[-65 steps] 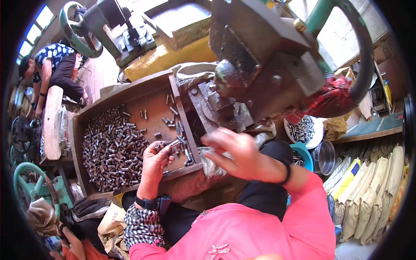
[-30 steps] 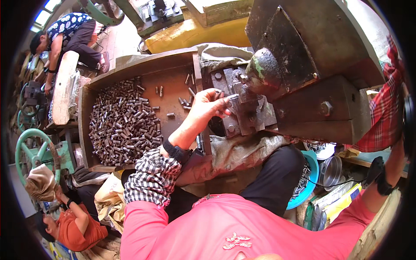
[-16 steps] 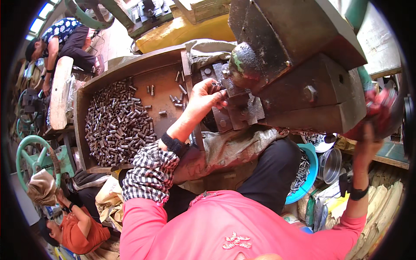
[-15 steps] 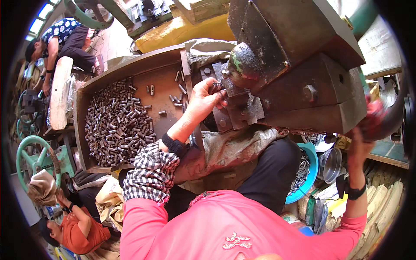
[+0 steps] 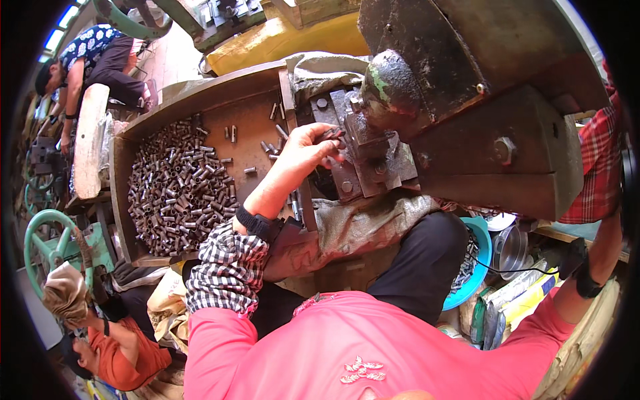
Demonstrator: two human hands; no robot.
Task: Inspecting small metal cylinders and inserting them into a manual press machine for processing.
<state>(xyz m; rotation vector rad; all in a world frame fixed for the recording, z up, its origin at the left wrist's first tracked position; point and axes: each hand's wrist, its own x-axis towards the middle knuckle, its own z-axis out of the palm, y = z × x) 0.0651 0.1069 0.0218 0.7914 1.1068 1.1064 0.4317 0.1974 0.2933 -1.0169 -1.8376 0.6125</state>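
Observation:
My left hand [image 5: 315, 148] is closed in a pinch on a short metal tube [image 5: 331, 135], mostly covered by the fingers. It is beside the bolted die block [image 5: 357, 157] of a heavy press, just below the rounded, greasy ram end [image 5: 392, 83]. My right arm [image 5: 597, 257] reaches up at the far right, against a red plaid cloth [image 5: 593, 173] beside the press. The fingers of that hand are hidden there. Left of my left hand is a wooden tray [image 5: 193, 103] with a heap of short metal tubes [image 5: 180, 193] and several loose ones.
By my right knee stands a blue basin [image 5: 485, 257] with metal pieces. A grey cloth [image 5: 367, 230] drapes over my lap. At left, a green handwheel machine [image 5: 50, 243] stands near a co-worker in orange [image 5: 127, 357]; another person [image 5: 100, 67] bends at upper left.
My right arm has swung outward to the far right, and the plaid cloth now shows there. The press's upper part has shifted in view. My left hand stays by the die, pinching the tube.

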